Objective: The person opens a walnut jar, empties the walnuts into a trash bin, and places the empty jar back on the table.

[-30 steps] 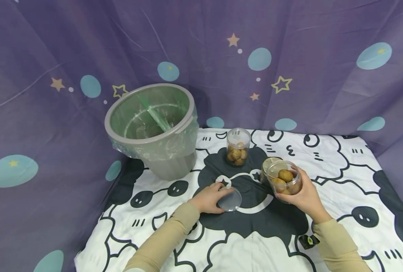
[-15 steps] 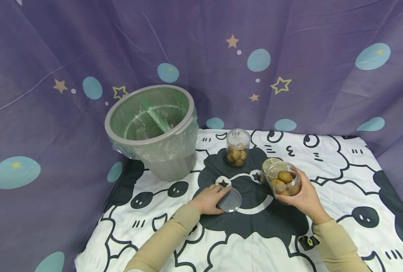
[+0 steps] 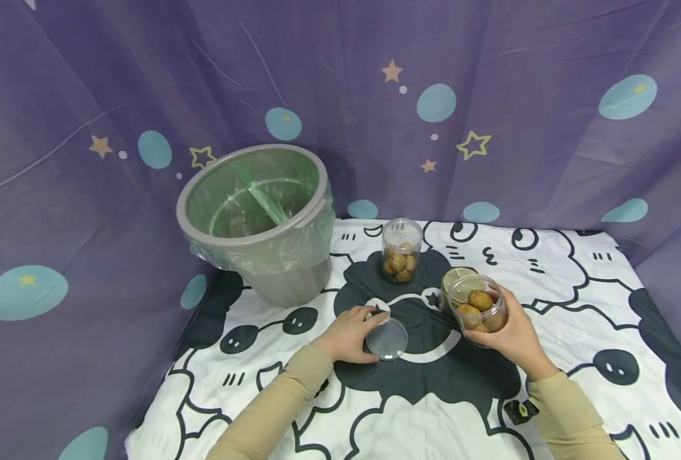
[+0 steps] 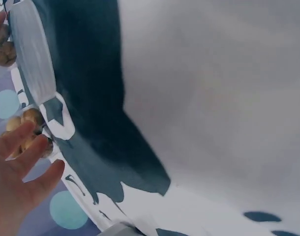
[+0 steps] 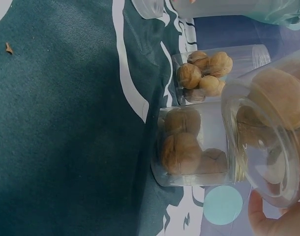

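My right hand [image 3: 515,335] grips a clear plastic jar [image 3: 492,318] with no lid on, tilted and holding several walnuts [image 3: 480,300]. Just behind it, partly covered in the head view, stands a second walnut jar with a gold-coloured lid [image 3: 453,278]; the held jar's rim overlaps its top in the right wrist view. A round clear lid [image 3: 388,338] lies flat on the dark part of the cloth. My left hand [image 3: 349,335] is at its left edge, fingers spread. These fingers [image 4: 44,179] look straight and apart in the left wrist view.
A third clear jar [image 3: 402,252] of walnuts stands at the back. To the left is a grey bin [image 3: 285,281] with a clear liner and a green strip inside. A purple curtain [image 3: 363,83] hangs behind the patterned cloth [image 3: 415,421]. A brown crumb [image 5: 9,48] lies there.
My left hand has drawn slightly left, its fingers easing back from the lid's edge. The right hand and its jar have stayed almost still.
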`<state>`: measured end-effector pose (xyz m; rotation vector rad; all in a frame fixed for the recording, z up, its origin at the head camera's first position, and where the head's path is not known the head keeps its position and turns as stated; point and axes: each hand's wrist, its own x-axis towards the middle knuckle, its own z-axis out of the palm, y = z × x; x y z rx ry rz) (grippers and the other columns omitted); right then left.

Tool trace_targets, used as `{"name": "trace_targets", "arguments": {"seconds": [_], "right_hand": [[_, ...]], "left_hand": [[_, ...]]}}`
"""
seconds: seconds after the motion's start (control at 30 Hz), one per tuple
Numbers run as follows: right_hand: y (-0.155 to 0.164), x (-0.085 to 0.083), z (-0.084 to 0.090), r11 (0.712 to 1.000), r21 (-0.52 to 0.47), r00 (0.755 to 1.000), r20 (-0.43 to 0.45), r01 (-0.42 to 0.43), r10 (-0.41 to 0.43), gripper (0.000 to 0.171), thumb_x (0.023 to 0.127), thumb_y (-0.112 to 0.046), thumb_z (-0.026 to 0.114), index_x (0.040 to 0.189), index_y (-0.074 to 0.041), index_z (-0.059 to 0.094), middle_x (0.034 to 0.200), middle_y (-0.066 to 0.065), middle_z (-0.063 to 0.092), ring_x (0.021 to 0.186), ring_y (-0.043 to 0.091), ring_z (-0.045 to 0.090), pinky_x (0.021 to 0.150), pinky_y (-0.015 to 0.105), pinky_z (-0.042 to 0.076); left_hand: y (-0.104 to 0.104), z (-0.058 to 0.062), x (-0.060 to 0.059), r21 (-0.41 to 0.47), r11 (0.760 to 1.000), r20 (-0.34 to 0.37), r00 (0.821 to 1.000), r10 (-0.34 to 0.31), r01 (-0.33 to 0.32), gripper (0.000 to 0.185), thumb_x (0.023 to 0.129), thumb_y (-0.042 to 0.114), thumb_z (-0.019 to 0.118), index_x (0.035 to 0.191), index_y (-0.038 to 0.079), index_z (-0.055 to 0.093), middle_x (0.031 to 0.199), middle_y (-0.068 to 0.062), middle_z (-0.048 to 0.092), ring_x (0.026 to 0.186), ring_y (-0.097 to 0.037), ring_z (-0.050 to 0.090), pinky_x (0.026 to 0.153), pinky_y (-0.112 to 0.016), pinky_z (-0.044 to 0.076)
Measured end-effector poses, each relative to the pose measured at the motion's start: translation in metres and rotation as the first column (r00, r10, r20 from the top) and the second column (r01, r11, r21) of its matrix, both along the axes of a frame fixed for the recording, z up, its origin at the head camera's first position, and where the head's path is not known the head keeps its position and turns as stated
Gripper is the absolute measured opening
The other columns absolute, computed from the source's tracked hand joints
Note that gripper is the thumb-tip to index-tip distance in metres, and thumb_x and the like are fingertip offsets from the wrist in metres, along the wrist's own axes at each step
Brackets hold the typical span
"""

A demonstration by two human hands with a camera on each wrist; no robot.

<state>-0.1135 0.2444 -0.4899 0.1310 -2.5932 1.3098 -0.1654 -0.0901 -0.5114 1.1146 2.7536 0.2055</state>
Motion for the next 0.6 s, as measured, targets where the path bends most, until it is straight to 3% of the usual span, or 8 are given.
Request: {"name": "trace_targets", "arguments": {"seconds": [0.17,0.4,0.6], "right_hand": [[-0.001,0.002,0.003,1.000,0.000,1.000,0.016,-0.003,0.003,0.102,0.060,-0.016,0.090,0.143,-0.002,0.033,0.128,0.024,0.052,0.106,0.023,0.051,0.082,0.008,0.032],[-0.002,0.004,0.006,1.000,0.014,1.000,0.020,0.006,-0.006,0.101,0.060,-0.019,0.090,0.143,-0.003,0.034,0.128,0.022,0.053,0.104,0.015,0.050,0.082,0.011,0.034],[-0.001,0.002,0.003,1.000,0.007,1.000,0.012,0.000,0.000,0.102,0.060,-0.017,0.090,0.143,-0.002,0.033,0.128,0.023,0.052,0.106,0.026,0.051,0.082,0.010,0.033]], "left_hand": [[0.001,0.013,0.002,0.037,0.999,-0.014,0.999,0.031,-0.030,0.076,0.081,0.053,0.067,0.144,0.022,0.039,0.142,-0.012,0.042,0.128,-0.029,0.043,0.100,-0.047,0.041],[0.002,0.036,0.001,0.136,0.990,-0.139,0.989,0.052,-0.033,0.047,0.092,0.043,0.057,0.130,0.018,0.056,0.128,-0.005,0.055,0.117,-0.022,0.053,0.094,-0.041,0.046],[0.004,0.068,-0.003,0.216,0.975,-0.306,0.952,0.019,0.050,0.041,0.090,0.033,0.062,0.125,0.013,0.060,0.121,-0.008,0.059,0.112,-0.023,0.057,0.090,-0.039,0.049]]}}
